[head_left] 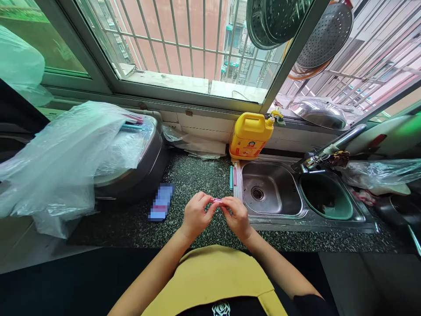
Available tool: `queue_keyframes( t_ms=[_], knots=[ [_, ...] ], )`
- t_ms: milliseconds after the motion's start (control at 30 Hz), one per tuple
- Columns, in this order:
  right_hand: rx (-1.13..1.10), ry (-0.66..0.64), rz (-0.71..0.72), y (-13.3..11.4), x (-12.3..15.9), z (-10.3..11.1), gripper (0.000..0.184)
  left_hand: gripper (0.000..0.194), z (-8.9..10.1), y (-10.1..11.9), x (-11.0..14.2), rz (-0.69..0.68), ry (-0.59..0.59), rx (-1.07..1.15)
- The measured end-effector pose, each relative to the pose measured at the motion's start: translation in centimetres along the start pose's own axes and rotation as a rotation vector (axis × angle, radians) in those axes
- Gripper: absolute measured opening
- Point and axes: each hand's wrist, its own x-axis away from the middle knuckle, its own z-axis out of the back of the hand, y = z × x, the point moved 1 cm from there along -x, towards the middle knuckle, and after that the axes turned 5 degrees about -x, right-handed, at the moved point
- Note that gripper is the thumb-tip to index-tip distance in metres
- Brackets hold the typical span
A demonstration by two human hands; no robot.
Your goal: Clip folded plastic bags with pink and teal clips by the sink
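My left hand (198, 215) pinches one end of a small, thin pink stick-like piece (216, 200); its exact kind is too small to tell. At the other end, the fingers of my right hand (237, 216) are closed on the same piece. Both hands are above the dark speckled countertop (194, 175), just left of the sink. Ahead of the right hand, a slim blue strip (231, 177) and a pink strip (234, 177) lie along the sink's left rim.
A blurred-out blue rectangle (161, 202) lies left of my hands. Farther left, plastic bags (66, 153) cover a dark appliance (148, 171). A yellow jug (251, 136) stands behind the metal sink (272, 213), whose right bowl holds a green basin (345, 210) under the faucet (329, 151).
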Motion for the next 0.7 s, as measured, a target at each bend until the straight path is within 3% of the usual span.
queue_keyframes(
  t_ms=[367,700],
  knots=[
    [0.02,-0.122,-0.048,1.1,2.3,-0.6,0.018,0.026,-1.0,-1.3,0.6,0.003,-0.164,0.03],
    [0.037,-0.121,-0.052,1.5,2.0,-1.2,0.016,0.031,-1.0,-1.9,-0.2,0.021,-0.192,0.097]
  ],
)
